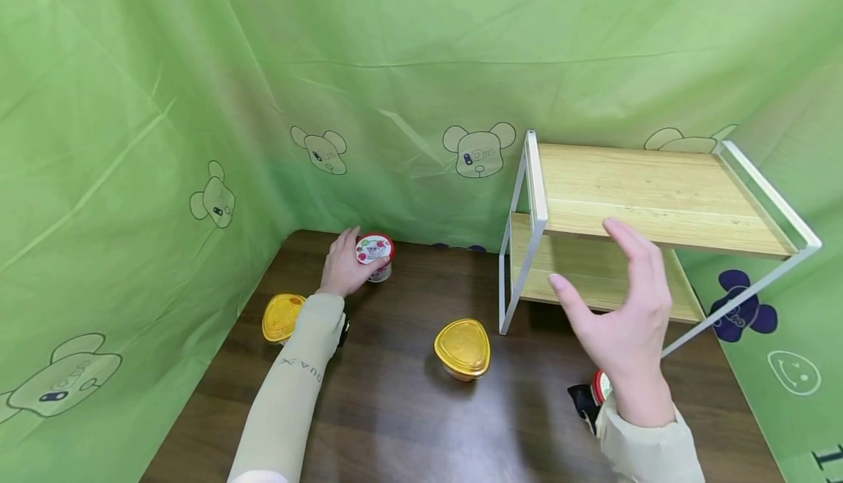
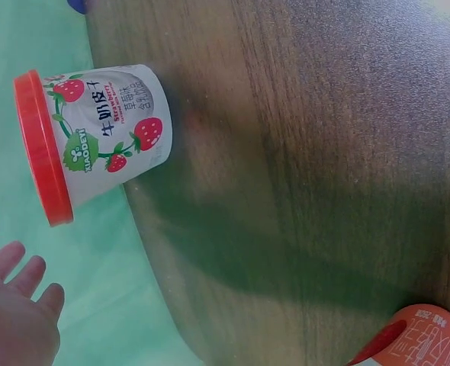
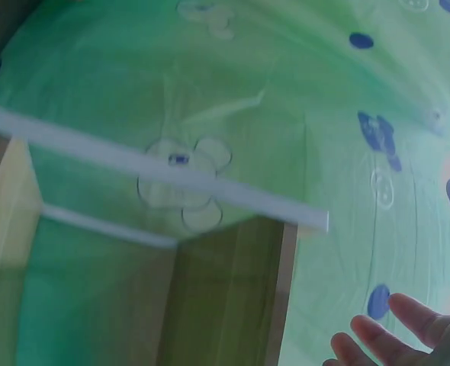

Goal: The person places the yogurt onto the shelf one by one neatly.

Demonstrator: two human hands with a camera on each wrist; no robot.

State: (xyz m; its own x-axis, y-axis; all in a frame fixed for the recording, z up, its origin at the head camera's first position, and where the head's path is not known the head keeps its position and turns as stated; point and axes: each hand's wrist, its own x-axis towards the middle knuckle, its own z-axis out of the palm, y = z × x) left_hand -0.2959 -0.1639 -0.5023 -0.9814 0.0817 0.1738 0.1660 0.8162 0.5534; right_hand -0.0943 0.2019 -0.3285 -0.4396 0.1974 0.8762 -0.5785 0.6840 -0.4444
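Observation:
A white cup with strawberry print and a red-rimmed lid stands upright at the table's back left. My left hand reaches to its left side, thumb overlapping the cup's front in the head view. In the left wrist view, the spread fingers appear apart from the cup. My right hand is raised before the two-tier shelf, thumb and fingers spread wide, nothing between them. The right wrist view catches its fingertips at the lower right.
A gold-lidded cup stands mid-table; another gold-lidded cup sits left of my left forearm. Behind my right wrist, a red-rimmed lid is partly hidden. Green printed cloth hangs around the brown table.

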